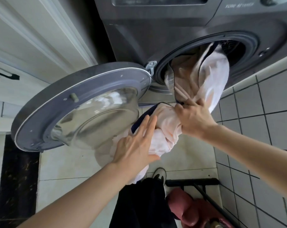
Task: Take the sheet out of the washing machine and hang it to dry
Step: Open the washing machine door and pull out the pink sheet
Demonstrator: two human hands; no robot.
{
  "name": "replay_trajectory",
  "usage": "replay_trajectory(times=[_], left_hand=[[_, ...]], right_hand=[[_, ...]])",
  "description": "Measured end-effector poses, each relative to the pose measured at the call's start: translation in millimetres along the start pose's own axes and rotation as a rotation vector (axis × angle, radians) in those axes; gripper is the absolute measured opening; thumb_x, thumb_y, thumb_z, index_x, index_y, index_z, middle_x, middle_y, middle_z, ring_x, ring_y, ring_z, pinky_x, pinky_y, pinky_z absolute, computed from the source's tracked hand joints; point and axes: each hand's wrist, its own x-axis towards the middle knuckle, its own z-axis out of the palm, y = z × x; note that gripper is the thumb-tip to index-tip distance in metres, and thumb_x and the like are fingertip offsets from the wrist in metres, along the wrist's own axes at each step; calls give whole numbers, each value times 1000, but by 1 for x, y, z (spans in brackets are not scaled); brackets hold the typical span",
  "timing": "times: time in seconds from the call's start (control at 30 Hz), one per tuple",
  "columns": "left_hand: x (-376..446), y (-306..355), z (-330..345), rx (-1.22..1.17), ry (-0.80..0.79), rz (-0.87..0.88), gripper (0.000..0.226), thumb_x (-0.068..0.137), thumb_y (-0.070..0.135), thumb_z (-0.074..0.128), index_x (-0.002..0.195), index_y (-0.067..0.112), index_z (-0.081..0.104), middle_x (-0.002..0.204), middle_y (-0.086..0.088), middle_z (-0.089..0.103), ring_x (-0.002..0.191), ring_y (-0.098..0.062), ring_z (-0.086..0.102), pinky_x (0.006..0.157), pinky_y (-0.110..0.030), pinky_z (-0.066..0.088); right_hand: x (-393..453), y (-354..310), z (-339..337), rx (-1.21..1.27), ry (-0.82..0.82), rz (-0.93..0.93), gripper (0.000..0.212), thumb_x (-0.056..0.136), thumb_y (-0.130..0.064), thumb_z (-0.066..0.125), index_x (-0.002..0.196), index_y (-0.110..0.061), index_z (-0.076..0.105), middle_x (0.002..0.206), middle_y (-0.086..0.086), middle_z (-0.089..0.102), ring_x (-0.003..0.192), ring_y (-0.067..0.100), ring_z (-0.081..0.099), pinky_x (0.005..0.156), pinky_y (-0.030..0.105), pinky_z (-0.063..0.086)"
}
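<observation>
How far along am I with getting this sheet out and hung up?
Done: the washer door is open. In hand: the pale sheet is partly out, the right hand gripping it and the left hand flat under the bundle. Left: pulling the rest from the drum and hanging it.

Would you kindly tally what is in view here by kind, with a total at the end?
Hands: 2, left hand and right hand
Sheet: 1
Washer: 1
Washer door: 1
Shoe: 1
Red item on the floor: 1
Total: 7
</observation>
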Motion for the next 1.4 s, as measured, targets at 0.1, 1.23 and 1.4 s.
replay_trajectory(times=[0.1,1.23,1.4], left_hand=[[11,15,-8,-122,29,-67,137,59,75,67,149,20,-21,163,1,5,119,-23,58,80,-35,55],[-2,-14,-49,28,-45,-149,40,78,39,65,85,28,28,89,10,51,81,-22,56,57,-29,29],[-2,-26,-42,-70,-30,-270,38,74,38,71,83,28,35,68,10,35,67,-20,43,55,-29,29]], right_hand=[[-13,-24,-5,112,119,-37,42,55,-14,58,97,-6,57,76,3,68,102,28,56,70,39,37],[87,3,-12,-88,-632,-450,117,36,-99,47,135,-36,41,153,-6,22,142,30,6,114,57,16],[65,37,-2,129,-720,-347,111,40,-93,56,134,-38,34,147,-3,31,143,20,9,117,50,13]])
